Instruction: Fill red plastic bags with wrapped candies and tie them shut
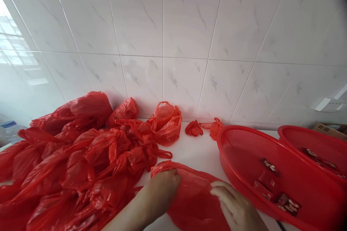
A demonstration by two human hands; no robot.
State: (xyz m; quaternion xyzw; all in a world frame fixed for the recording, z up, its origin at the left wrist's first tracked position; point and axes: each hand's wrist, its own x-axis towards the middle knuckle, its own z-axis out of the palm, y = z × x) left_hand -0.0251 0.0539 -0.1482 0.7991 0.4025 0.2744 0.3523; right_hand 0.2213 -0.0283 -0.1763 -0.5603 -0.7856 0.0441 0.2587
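A thin red plastic bag (192,195) is spread wide at the front of the white table. My left hand (164,189) is closed on the bag's upper left edge, its fingers curled over the plastic. Against the bag's right side is my right hand (235,205), with fingers loosely stretched and apart; I see nothing held in it. To the right of this hand, a red plastic basket (244,173) holds several small red packets (267,187) on its bottom.
Filled, knotted red bags (81,166) are heaped on the left. Near the wall stand an upright red bag (166,124) and two crumpled red scraps (193,128). A second red basket (298,133) stands far right. A blue-capped bottle (11,130) is at far left.
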